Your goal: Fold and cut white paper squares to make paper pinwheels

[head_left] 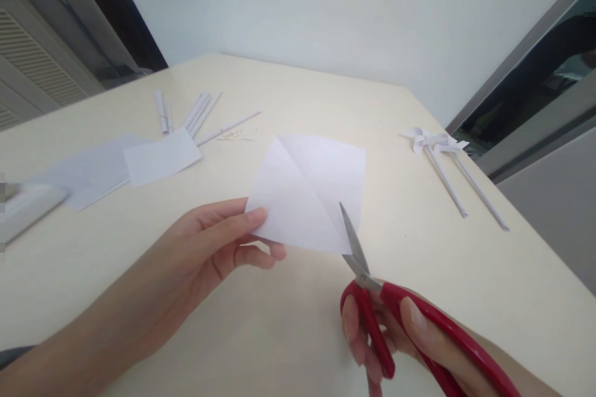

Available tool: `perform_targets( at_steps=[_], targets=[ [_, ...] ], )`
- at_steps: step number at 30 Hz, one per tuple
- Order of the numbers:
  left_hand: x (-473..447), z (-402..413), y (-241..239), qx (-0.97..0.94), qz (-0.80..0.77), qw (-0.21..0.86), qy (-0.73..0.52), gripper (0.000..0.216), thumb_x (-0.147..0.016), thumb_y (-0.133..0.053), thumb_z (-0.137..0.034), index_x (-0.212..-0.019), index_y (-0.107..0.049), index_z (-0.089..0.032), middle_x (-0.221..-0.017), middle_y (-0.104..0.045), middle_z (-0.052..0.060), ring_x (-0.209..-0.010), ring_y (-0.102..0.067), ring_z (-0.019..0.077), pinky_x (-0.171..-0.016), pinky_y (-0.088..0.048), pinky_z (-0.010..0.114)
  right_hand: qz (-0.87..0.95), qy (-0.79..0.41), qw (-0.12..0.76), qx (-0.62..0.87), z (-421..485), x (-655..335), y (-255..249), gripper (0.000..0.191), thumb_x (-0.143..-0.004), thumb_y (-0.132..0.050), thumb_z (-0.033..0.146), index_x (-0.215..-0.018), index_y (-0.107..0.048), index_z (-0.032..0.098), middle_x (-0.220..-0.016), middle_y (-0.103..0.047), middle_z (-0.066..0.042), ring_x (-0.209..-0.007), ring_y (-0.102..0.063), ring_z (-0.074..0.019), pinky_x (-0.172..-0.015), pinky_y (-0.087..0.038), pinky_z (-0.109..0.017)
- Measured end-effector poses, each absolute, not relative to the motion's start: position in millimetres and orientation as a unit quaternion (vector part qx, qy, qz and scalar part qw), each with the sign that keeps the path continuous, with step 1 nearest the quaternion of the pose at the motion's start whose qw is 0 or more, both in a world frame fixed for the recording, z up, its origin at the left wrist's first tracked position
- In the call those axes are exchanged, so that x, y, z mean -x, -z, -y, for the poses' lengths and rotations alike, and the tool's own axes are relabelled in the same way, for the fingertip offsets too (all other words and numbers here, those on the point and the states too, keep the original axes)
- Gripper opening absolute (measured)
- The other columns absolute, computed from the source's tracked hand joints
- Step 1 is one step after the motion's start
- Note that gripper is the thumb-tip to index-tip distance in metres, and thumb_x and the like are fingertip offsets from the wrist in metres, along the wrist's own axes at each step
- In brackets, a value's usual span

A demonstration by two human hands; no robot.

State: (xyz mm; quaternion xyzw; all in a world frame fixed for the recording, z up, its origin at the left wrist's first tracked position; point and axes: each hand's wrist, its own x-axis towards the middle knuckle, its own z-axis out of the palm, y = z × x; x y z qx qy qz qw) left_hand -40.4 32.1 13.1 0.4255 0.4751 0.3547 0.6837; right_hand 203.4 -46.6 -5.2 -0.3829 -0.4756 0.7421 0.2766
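Note:
A square sheet of white paper [307,186], with a diagonal crease, is pinched at its lower left corner by my left hand [228,232], thumb on top and fingers beneath. In my right hand [395,329] is a pair of red-handled scissors [363,279], gripped through the handles. Their blades are parted around the sheet's lower right corner, one blade above the paper and the other below. The blades lie roughly along the crease there. I cannot tell whether any cut has been made.
Two paper pinwheels [435,146] on rolled sticks lie at the table's right side. At left are several rolled paper sticks [195,113], a small paper piece [161,158], larger sheets [95,167] and a white object [32,208]. Small scraps [238,135] lie behind. A wall [316,12] stands beyond.

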Motion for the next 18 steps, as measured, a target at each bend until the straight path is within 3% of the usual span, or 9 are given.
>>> perform_targets(
  at_steps=[6,18],
  targets=[
    [36.5,-30.2,-20.0,-0.482,-0.458,0.664,-0.343,0.029,-0.088,-0.059,-0.033,-0.063,-0.064,-0.019,-0.058,-0.061,-0.003,-0.052,-0.051,0.007,-0.051,-0.046,0.013,0.472,-0.741,0.28,0.387,46.9,-204.0,3.8,0.056,-0.084,-0.039,0.072,-0.091,-0.056,0.02,-0.082,-0.056,-0.006,-0.067,-0.054,-0.0181,-0.066,-0.049,-0.036],
    [39.3,-31.7,-19.8,-0.513,-0.484,0.623,-0.339,0.033,-0.086,-0.06,-0.039,-0.06,-0.056,-0.019,-0.053,-0.055,-0.004,-0.046,-0.044,0.0058,-0.043,-0.039,0.014,0.506,-0.696,0.26,0.438,50.0,-203.8,-3.5,0.051,-0.083,-0.045,0.071,-0.088,-0.054,0.021,-0.082,-0.057,-0.006,-0.069,-0.059,-0.0202,-0.067,-0.052,-0.039]
  ],
)
